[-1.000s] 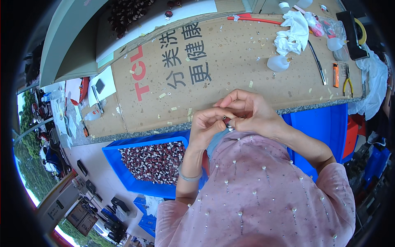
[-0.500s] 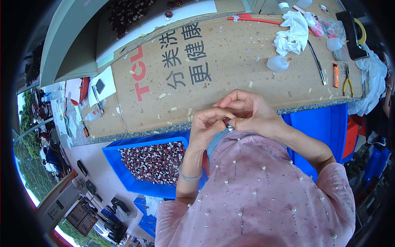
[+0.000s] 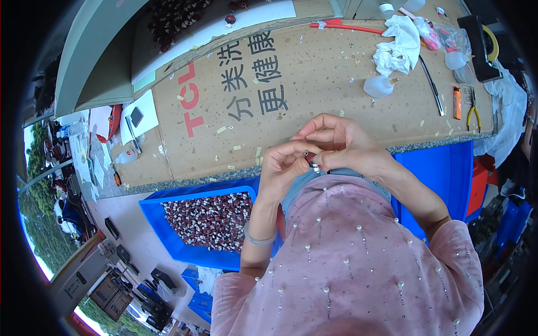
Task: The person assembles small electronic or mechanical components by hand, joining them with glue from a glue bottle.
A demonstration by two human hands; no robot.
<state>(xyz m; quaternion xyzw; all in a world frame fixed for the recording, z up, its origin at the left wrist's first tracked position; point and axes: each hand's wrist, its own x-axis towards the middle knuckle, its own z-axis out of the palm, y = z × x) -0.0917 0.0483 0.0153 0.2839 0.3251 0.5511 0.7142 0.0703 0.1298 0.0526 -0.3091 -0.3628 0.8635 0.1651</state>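
Note:
Just above my lap, near the table's front edge, a small dark red and white figurine (image 3: 311, 161) with a tiny metal ring on top is pinched between both hands. My left hand (image 3: 281, 168) closes on its left side with thumb and forefinger. From the right, my right hand (image 3: 353, 148) grips it with thumb and forefinger, the other fingers curled above. Fingers cover much of the piece. Beside my left forearm, a blue bin (image 3: 152, 221) holds a heap of similar small figurines (image 3: 207, 221).
Cardboard (image 3: 314, 73) covers the table. Toward its right lie a white squeeze bottle (image 3: 379, 86), a crumpled white cloth (image 3: 399, 45), yellow-handled pliers (image 3: 474, 115), an orange box (image 3: 457, 102) and a tape dispenser (image 3: 481, 47). More figurines (image 3: 168, 25) sit on a shelf. Another blue bin (image 3: 431, 173) stands right.
My right hand has shifted slightly right and its upper fingers have risen a little. The figurine has turned slightly between my fingers. More of my grey-blue lap shows.

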